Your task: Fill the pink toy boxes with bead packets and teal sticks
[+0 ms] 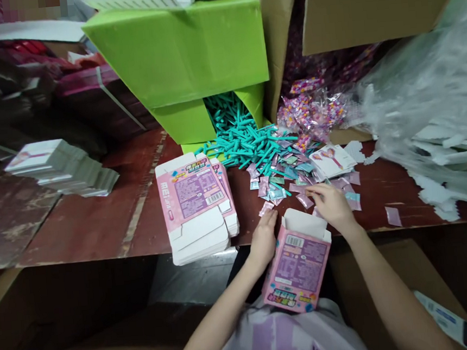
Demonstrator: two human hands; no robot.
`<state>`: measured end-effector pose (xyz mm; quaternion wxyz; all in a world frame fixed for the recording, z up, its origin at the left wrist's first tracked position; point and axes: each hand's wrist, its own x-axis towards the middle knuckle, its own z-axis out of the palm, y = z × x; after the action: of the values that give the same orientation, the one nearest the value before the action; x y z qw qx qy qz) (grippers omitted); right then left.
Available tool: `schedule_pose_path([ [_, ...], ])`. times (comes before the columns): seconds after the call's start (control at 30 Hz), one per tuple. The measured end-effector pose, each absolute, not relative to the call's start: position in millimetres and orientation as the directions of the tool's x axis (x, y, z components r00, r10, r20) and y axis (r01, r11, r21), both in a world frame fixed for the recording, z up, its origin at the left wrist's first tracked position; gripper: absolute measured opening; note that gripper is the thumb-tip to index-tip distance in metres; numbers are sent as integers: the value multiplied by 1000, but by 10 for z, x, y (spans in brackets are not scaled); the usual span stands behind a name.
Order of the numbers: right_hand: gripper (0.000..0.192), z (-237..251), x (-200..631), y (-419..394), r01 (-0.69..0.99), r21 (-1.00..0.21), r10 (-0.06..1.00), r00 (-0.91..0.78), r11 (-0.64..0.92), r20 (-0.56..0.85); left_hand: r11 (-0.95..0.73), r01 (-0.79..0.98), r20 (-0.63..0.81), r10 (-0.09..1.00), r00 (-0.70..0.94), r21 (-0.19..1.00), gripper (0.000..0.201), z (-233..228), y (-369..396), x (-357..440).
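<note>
An open pink carton leans at the table edge against my lap, its white flaps raised. My left hand lies beside the carton's left side, fingers stretched out, their tips at a small pink sachet. Above the carton's top right corner, my right hand has thumb and fingers pinched together over the loose sachets; whatever is between the fingertips is too small to make out. Teal sticks spill from a green box behind the sachets.
Flattened pink cartons are stacked at the table edge, left of my hands. White printed cards lie right of the sachets, with another card stack far left. Bags of colourful beads and a large clear plastic bag stand at the right.
</note>
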<state>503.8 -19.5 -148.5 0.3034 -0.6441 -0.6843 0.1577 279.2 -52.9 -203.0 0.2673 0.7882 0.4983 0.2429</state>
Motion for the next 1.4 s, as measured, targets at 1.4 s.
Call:
schedule_pose_path([
  [1.4, 32, -1244, 5170, -833, -9, -1000, 949, 315, 13, 9, -413, 518, 344, 911, 229, 749, 55, -1291, -1286, 2635],
])
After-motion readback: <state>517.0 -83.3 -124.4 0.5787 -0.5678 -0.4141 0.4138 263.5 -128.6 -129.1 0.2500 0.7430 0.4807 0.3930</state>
